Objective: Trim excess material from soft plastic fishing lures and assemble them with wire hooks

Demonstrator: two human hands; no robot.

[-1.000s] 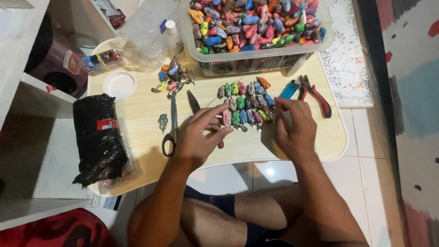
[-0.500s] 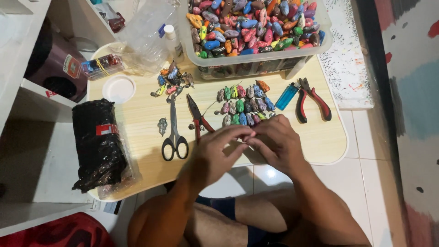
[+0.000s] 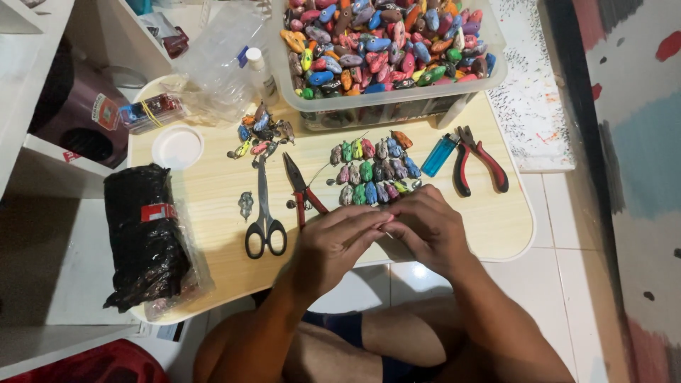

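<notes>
Thin wire [image 3: 389,235], barely visible, sits pinched between the left hand [image 3: 333,245] and right hand [image 3: 429,230], just below the rows of small painted lures [image 3: 372,174]. Both grips look clenched on it, fingertips meeting. It seems light, springy and easily dropped, best held near its end. Below the lures the surface [image 3: 496,220] edge lies close; red pliers [image 3: 303,195] and scissors [image 3: 264,213] crowd their left.

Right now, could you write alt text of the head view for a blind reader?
Left hand and right hand meet at the near edge of a low wooden table, before rows of small painted lures. Scissors and red-handled pliers lie left.
</notes>
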